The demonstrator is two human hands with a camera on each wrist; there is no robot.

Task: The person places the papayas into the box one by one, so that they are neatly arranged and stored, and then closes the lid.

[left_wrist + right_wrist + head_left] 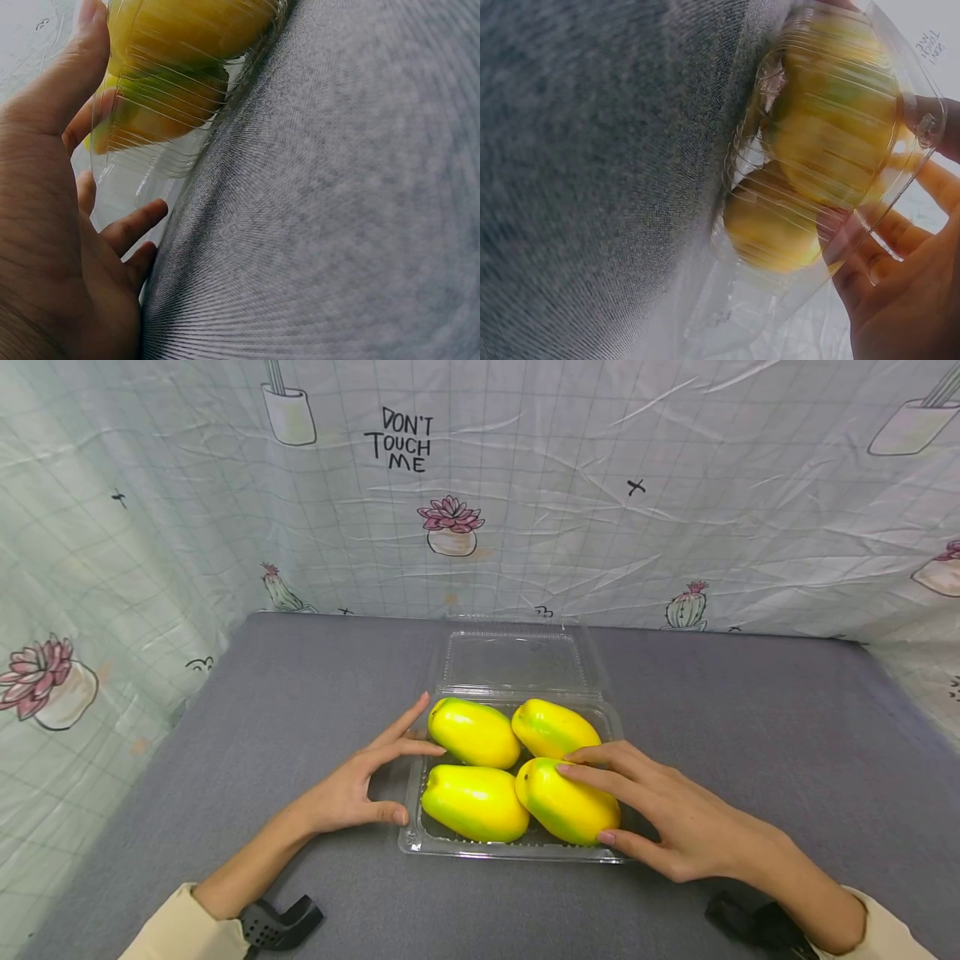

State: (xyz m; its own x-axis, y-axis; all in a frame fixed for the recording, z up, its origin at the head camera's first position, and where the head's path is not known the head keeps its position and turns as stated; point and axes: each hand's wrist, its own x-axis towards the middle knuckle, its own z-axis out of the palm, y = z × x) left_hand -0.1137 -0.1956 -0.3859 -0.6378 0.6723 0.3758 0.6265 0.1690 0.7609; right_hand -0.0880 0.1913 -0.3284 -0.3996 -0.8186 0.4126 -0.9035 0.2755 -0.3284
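Note:
Several yellow-green mangoes lie in two rows in a clear plastic clamshell box [517,853], its lid [513,662] folded back. My right hand [675,818] holds the front right mango [573,806], fingers over its top and thumb at its near right side. Beside it is the front left mango [476,802]; behind are the back left mango [474,732] and back right mango [555,727]. At the box's left side my left hand [348,785] has its fingers spread, thumb by the rim and a fingertip close to the back left mango. Box ribs blur the fruit in both wrist views.
The box stands on a grey cloth-covered table [330,677]. A white printed curtain [540,485] hangs behind and at the sides. Each wrist wears a black device, such as the left wrist mount [277,925].

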